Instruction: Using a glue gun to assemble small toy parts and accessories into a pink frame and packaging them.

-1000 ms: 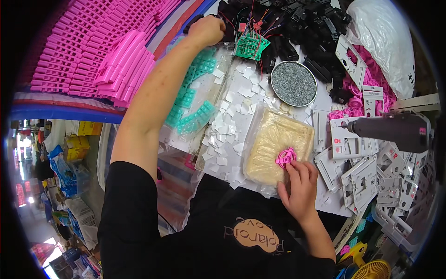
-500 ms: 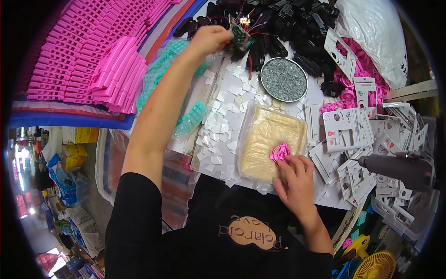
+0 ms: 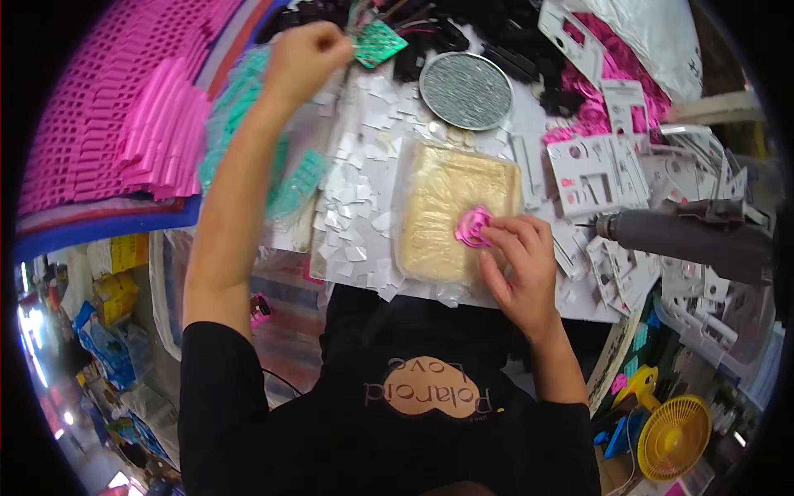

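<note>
At the far side of the table, my left hand (image 3: 308, 62) is closed, its fingertips at the edge of a small green circuit board (image 3: 380, 45) with thin wires. The board appears pinched there; the exact grip is blurred. A small round pink plastic part (image 3: 473, 226) rests on a beige slab wrapped in clear film (image 3: 426, 240). My right hand (image 3: 527, 269) has its thumb and fingers at the right edge of that part, gripping it. Just beyond the slab stands a round metal dish (image 3: 467, 91) of grey granules.
White square pieces (image 3: 356, 178) lie scattered left of the slab. Pink panels (image 3: 161, 136) are stacked far left, beside teal parts (image 3: 298, 180). White printed plates (image 3: 583, 174) pile up at right, where a grey screwdriver-like tool (image 3: 686, 240) juts in. A yellow fan (image 3: 674, 438) stands lower right.
The whole view has shifted, so the table appears further up and left. The green board has turned to show its flat face. My right hand stays at the pink part.
</note>
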`<state>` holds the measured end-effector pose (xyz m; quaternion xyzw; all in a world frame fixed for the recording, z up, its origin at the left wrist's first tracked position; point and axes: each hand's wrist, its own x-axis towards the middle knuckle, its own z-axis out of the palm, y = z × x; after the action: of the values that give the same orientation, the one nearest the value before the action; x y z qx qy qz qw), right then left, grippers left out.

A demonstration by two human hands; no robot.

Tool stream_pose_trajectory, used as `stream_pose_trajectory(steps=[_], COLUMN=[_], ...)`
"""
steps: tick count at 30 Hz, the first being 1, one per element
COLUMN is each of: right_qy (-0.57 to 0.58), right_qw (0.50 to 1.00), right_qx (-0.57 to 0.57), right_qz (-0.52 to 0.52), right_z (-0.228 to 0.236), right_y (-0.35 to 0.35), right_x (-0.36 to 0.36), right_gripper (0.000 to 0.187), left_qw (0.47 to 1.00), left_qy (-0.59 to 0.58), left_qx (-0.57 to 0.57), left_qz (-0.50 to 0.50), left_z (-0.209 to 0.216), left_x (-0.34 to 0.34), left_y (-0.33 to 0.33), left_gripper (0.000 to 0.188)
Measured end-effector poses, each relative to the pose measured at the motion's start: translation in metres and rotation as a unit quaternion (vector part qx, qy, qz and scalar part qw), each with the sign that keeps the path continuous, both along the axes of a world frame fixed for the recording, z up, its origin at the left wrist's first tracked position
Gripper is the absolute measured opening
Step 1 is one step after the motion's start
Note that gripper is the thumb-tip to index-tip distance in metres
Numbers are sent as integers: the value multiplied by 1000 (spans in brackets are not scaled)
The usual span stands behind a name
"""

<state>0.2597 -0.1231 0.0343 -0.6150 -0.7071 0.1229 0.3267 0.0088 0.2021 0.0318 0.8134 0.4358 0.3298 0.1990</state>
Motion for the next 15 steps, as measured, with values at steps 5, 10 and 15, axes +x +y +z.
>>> stream_pose_trajectory(steps=[5,10,15], right_qy=[-3,-7,15], right_qw=[1000,999,998], right_qx=[-11,-30,-44], right_qz=[25,22,33], right_z=[-5,-2,-7], right_y=[2,-5,-7], right_x=[-9,-6,-4], right_gripper=[29,25,24], left_qw=[985,992,970], left_qy=[-123,12,201], left_qx=[-95,-94,12], left_qz=[-80,-81,139], left_z=[-41,1,46], left_x=[34,0,-89], left_y=[-10,6,46], left_gripper=[36,34,28])
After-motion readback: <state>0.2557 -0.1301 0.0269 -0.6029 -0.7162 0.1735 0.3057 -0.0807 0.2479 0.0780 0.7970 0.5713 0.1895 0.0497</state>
